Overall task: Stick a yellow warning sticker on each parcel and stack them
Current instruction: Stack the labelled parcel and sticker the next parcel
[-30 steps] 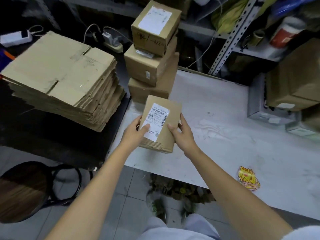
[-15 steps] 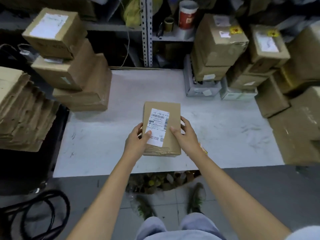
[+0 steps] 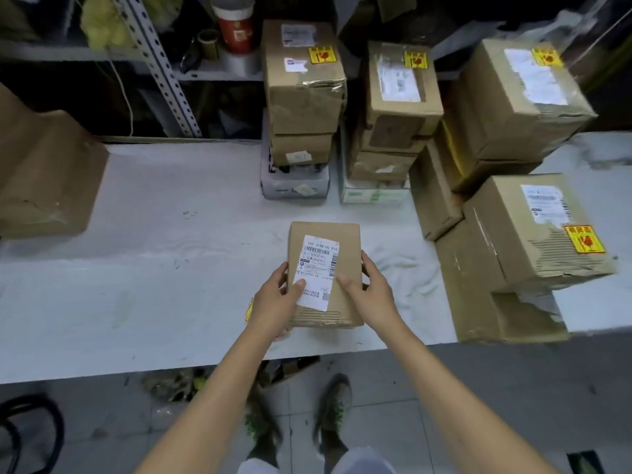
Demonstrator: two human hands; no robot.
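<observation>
Risks first:
- The parcel [image 3: 325, 268] shows no yellow sticker on its top face. If you stack it now, it goes in unmarked.
- The sticker pile [image 3: 249, 311] is almost hidden, with only a yellow corner showing at the edge of your left hand [image 3: 273, 302]. Put the parcel down where it is and you'll likely bury or crease the pile, then have to dig for it.
- The label [image 3: 318, 271] covers most of the top's left half. Put the sticker on the bare cardboard right of it, because a sticker over the barcode would probably stop it scanning.
- The parcel's near edge looks crushed, with the corrugation showing. Squeeze hard there and it may buckle.
- You're close to the table [image 3: 154, 268] front edge, so letting go with one hand to reach for a sticker could tip the parcel off toward your feet. Slide it further in first.
- The stacks on the right look uneven, e.g. the stickered box [image 3: 537, 234] sits skewed on the one below. I'd pick a flat top to stack on.

Position: the parcel is between both hands, in the middle of the table near the front edge, label up. Your left hand grips its left side with the thumb on the label. Your right hand [image 3: 369, 292] grips the right side with the thumb on bare cardboard beside the label. Can't tell whether the parcel is resting on the table or held just above it.
</observation>
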